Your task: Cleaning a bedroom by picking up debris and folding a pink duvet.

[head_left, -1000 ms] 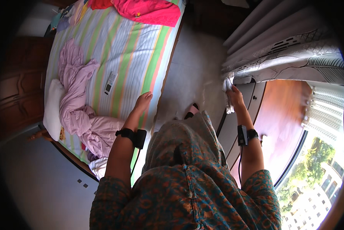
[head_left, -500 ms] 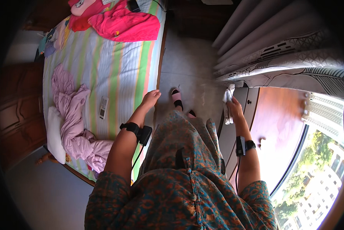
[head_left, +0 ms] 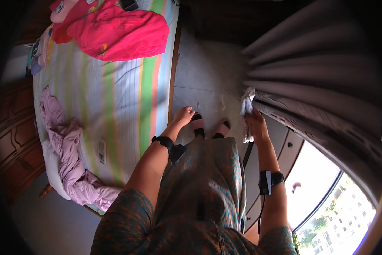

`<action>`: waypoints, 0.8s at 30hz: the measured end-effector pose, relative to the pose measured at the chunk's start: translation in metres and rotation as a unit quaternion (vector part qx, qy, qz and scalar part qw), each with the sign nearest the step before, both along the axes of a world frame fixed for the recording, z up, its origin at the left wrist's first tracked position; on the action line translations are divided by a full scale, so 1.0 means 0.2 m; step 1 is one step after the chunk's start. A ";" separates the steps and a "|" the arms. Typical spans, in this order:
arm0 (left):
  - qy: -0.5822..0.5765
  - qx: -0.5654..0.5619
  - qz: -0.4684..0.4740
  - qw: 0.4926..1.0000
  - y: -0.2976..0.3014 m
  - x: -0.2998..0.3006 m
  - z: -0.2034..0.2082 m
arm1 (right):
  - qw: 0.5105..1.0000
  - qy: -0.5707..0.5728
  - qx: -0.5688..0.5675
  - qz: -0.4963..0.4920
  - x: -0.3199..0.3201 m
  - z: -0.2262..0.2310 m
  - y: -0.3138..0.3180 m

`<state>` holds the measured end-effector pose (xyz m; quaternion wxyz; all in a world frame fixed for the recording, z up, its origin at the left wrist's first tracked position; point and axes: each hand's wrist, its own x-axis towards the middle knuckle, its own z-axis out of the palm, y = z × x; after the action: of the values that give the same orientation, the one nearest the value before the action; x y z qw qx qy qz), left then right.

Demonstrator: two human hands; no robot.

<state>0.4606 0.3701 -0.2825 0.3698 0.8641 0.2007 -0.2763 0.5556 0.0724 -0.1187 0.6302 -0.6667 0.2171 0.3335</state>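
Note:
My right hand point(head_left: 257, 124) grips a crumpled whitish cloth point(head_left: 246, 104), which hangs above and below the fingers near the curtain's lower edge. Over the floor beside the bed, my left hand point(head_left: 183, 116) is loosely closed, its fingers curled, with nothing showing in it. Both wrists carry black straps with small boxes.
On my left lies a bed point(head_left: 127, 91) with a striped sheet, a bright pink cloth point(head_left: 123, 34), a lilac garment point(head_left: 69, 144) and a pale remote-like device point(head_left: 102, 151). Grey curtains point(head_left: 310, 55) hang at the right, above drawers point(head_left: 291, 148) beside a bright window. My slippered feet stand on grey floor point(head_left: 199, 68).
My body has moved forward and the view has shifted. The curtain now covers more of the cabinet top. My right hand keeps hold of the cloth; my left hand remains curled.

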 end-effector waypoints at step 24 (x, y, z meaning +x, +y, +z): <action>-0.034 0.142 -0.158 0.977 -0.09 0.15 -1.97 | 0.991 0.046 0.052 0.116 0.70 -1.70 0.47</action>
<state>0.4907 0.3522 -0.6764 0.2021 0.9373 0.0864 -0.2704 0.6961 0.1656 -0.4584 0.6104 -0.6379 0.1494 0.4452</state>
